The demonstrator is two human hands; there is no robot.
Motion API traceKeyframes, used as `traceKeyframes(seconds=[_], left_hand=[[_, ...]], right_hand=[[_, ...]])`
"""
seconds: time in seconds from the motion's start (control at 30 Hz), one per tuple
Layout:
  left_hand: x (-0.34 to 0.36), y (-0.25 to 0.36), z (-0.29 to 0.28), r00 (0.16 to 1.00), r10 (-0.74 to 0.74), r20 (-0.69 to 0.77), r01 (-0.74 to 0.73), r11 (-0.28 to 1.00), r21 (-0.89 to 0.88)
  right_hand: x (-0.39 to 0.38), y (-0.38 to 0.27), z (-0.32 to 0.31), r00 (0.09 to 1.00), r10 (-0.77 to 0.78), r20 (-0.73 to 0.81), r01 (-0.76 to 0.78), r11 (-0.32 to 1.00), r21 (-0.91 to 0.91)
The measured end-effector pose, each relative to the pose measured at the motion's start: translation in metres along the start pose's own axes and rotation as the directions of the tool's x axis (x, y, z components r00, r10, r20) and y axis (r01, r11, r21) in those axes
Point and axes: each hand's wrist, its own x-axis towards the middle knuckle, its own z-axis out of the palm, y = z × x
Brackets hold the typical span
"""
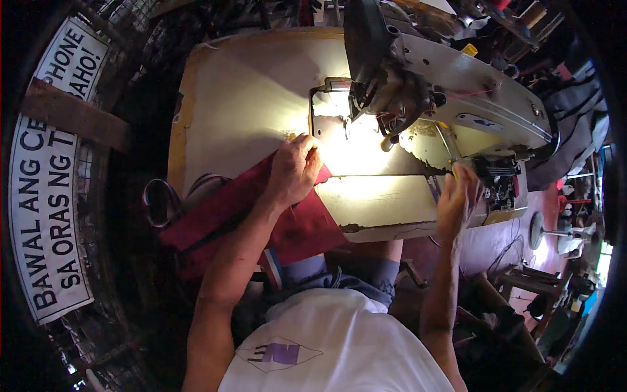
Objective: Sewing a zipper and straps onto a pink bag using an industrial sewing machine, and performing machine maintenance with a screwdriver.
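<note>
My left hand is closed on the upper corner of a dark red cloth, just left of the lit needle area. The cloth hangs over the near table edge toward my lap, with a dark strip along its left part. My right hand has its fingers closed round the yellow end of a slim metal tool. That tool slants up and away, under the arm of a sewing machine. Its exact kind is hard to make out. A lamp glow falls brightly below the machine head.
The worn, pale sewing table spreads to the left of the machine. Striped bands loop off its left edge. A dark mechanism sits at its right end. White signs hang at far left. A stand fan is at right.
</note>
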Motion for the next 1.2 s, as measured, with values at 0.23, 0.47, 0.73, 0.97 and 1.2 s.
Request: traceKeyframes(seconds=[0.23, 0.47, 0.73, 0.97, 1.2], left_hand=[[0.008, -0.003, 0.014, 1.0, 0.023, -0.017, -0.021, 0.994, 0.106], [0.019, -0.003, 0.047, 0.99, 0.136, -0.035, -0.122, 0.954, 0.273], [0.018, 0.007, 0.043, 0.991, 0.114, 0.073, -0.131, 0.936, 0.326], [0.021, 0.012, 0.045, 0.996, 0.047, 0.073, -0.071, 0.93, 0.361], [0.02, 0.008, 0.059, 0.999, -0.053, -0.007, 0.051, 0.898, 0.437]], right_hand=[[-0.018, -0.103, 0.009, 0.959, -0.073, 0.272, -0.129, 0.745, 0.655], [0.004, -0.09, 0.011, 0.99, 0.05, 0.136, -0.122, 0.791, 0.599], [-0.002, 0.033, 0.004, 0.961, 0.215, 0.176, -0.22, 0.976, 0.006], [0.005, 0.035, 0.014, 0.919, 0.245, 0.31, -0.284, 0.955, 0.087], [-0.048, -0.059, -0.059, 0.896, 0.069, 0.439, -0.321, 0.784, 0.532]])
